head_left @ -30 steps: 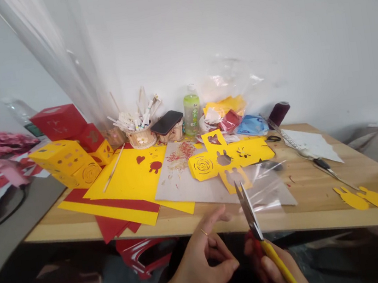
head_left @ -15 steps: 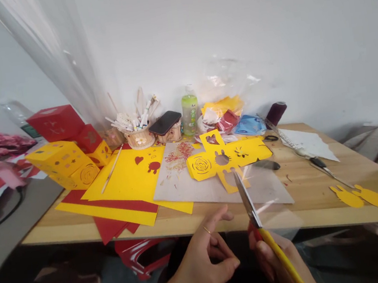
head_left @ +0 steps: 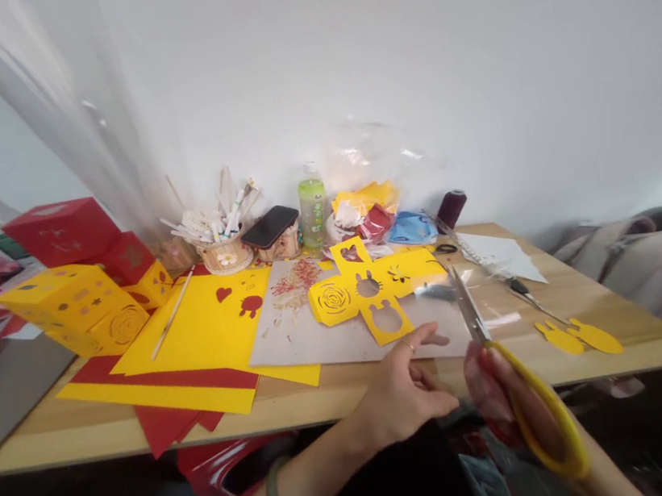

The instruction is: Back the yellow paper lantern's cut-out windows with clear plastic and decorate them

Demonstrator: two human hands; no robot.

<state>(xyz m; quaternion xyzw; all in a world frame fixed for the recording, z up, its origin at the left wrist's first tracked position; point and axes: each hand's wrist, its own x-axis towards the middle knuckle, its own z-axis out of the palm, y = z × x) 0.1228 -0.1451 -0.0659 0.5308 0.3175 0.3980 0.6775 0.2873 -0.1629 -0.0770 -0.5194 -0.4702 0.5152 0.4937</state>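
Note:
My right hand [head_left: 524,393] grips a pair of scissors [head_left: 469,307] with yellow and red handles, blades pointing up and away over the table edge. To its left is my left hand [head_left: 410,388], thumb and index finger apart; nothing shows plainly between them. Glints of clear film [head_left: 502,319] show around the blades; its outline and what holds it are hard to make out. Beyond my left hand lies a flat yellow cross-shaped paper box cutout [head_left: 368,285] with rose, rabbit, flower, heart and bear openings. It rests on a grey board [head_left: 344,348].
Folded red boxes [head_left: 60,231] and yellow boxes [head_left: 64,307] stand left. Yellow paper [head_left: 189,332], a brush basket [head_left: 225,255], a phone [head_left: 271,227], a green bottle [head_left: 314,209] and a thread spool [head_left: 451,208] are around. Yellow rabbit shapes [head_left: 595,335] lie right.
Both hands and the scissors have moved up and to the right in view, and the left bracelet now shows. The view has shifted, so the table things appear further left.

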